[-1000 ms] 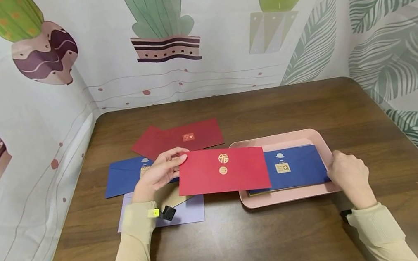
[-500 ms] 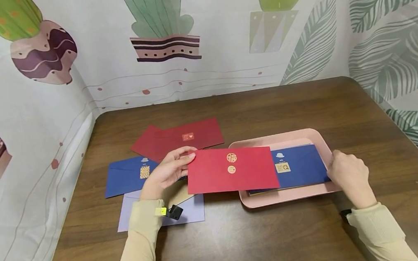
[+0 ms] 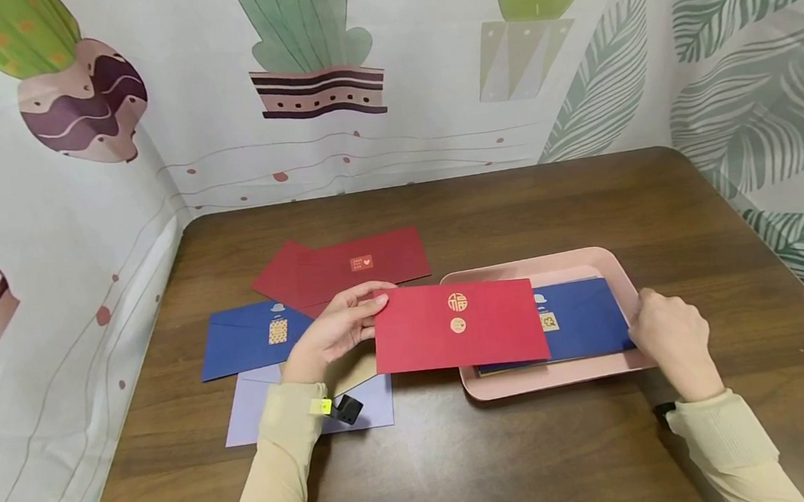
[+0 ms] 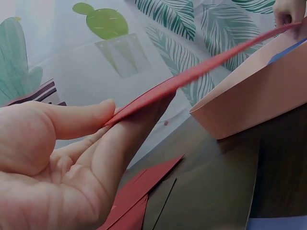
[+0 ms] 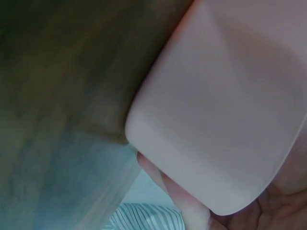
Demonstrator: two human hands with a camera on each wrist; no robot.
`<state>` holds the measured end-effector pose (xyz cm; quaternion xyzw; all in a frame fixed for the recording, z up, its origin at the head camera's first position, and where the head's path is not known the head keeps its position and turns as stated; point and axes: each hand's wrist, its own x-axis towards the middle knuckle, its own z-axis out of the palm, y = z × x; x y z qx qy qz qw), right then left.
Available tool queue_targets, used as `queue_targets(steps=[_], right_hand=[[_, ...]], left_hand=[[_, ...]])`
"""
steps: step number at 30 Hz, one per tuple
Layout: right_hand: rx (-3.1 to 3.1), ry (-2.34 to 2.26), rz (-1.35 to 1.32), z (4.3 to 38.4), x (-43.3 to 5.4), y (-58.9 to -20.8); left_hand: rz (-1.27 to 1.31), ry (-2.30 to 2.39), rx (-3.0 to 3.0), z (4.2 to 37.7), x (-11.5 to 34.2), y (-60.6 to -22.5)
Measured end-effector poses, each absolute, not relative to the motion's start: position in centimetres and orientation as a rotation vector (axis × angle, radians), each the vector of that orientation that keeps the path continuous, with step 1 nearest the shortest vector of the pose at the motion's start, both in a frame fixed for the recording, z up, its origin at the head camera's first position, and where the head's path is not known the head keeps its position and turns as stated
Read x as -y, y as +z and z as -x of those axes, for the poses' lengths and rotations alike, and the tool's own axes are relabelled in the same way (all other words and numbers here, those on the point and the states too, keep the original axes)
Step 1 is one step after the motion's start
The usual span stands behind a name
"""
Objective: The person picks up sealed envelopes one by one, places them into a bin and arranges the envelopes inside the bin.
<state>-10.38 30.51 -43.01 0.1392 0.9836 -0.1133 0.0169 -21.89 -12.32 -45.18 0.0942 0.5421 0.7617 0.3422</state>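
My left hand (image 3: 340, 326) pinches the left edge of a red envelope (image 3: 498, 330) between thumb and fingers. The envelope bears a gold round emblem and a small round sticker. In the head view it overlaps the left part of a pink tray (image 3: 514, 387); in the left wrist view it slopes up above the tray wall (image 4: 249, 105). A blue envelope (image 3: 588, 322) with a hat print lies on top inside the tray. At the tray's right end my right hand (image 3: 671, 339) grips the rim, and the right wrist view shows fingers (image 5: 184, 201) curled at the wall.
Left of the tray, several envelopes lie spread on the wooden table (image 3: 520, 456): red ones (image 3: 388, 256) at the back, a blue one (image 3: 241, 341), a tan one (image 3: 355, 369) and a lilac one (image 3: 245, 424). A patterned cloth (image 3: 436, 144) hangs behind the table.
My left hand has moved steadily right with the red envelope, which now covers more of the blue one in the tray. My right hand has stayed at the tray's end.
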Motion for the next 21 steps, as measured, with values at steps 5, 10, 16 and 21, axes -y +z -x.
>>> queue_targets(steps=[5, 10, 16, 21], right_hand=[[-3.051, -0.359, -0.438, 10.4, -30.5, -42.8], [-3.057, -0.363, -0.432, 10.3, -30.5, -42.8], [-3.066, -0.369, -0.431, 10.3, -30.5, -43.0], [-3.069, -0.370, -0.433, 10.4, -30.5, -43.1]], left_hand=[[-0.237, 1.978, -1.414, 21.8, 11.9, -45.1], [-0.238, 1.971, -1.417, 21.7, 11.3, -45.0], [-0.283, 1.949, -1.420, 21.7, 10.3, -45.0], [-0.303, 1.941, -1.412, 21.6, 9.6, -45.1]])
